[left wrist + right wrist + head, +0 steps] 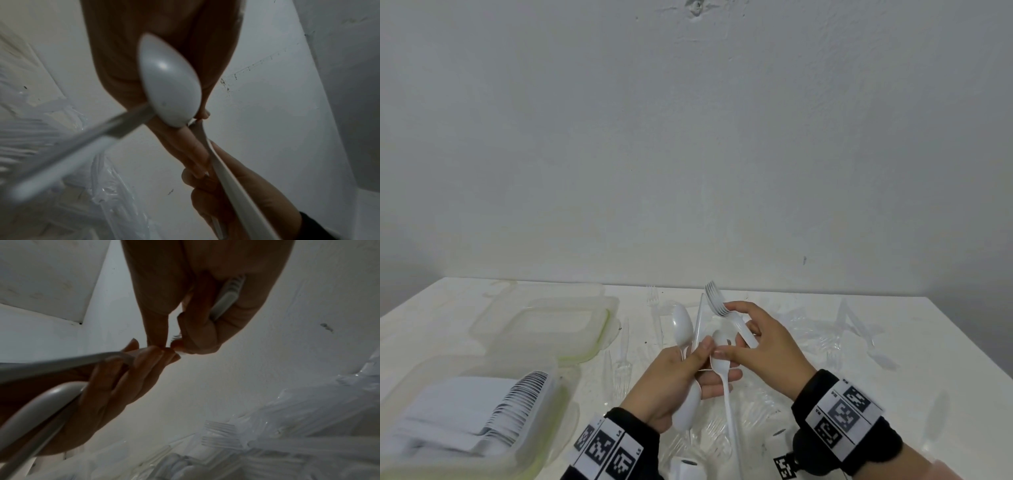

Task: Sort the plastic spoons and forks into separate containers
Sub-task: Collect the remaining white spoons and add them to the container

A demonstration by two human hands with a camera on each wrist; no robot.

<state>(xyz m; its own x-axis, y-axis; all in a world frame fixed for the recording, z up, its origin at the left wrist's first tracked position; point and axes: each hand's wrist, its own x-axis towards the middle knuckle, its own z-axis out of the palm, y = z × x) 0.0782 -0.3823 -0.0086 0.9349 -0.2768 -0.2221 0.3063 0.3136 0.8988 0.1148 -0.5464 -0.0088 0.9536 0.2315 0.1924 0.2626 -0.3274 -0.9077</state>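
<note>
Your left hand (674, 380) is curled round a bundle of white plastic spoons (683, 329), some bowls rising past the fingertips toward the far edge of the table and at least one bowl (686, 409) jutting back toward you below the palm, so the bundle's long axis runs near-to-far, slightly tilted. One loose white spoon (726, 383) lies across those fingers with its bowl up by the fingertips and its handle trailing toward the near edge. Your right hand (763, 346) grips a nested stack of white plastic forks (719, 301) in the palm, tines pointing up and to the far left, while its thumb and forefinger reach over to the loose spoon's bowl; whether they have actually pinched it I cannot tell.

Outward from the hands, a clear lidded-style plastic container (551, 431) at the near left corner of the white table (945, 349) already holds a dense row of white cutlery, so I judge the sort well under way. A second clear container (544, 318) behind it looks unfilled. Clear plastic forks (623, 363) and crumpled clear wrapping (825, 329) are scattered across the middle and right, so plenty remains.
</note>
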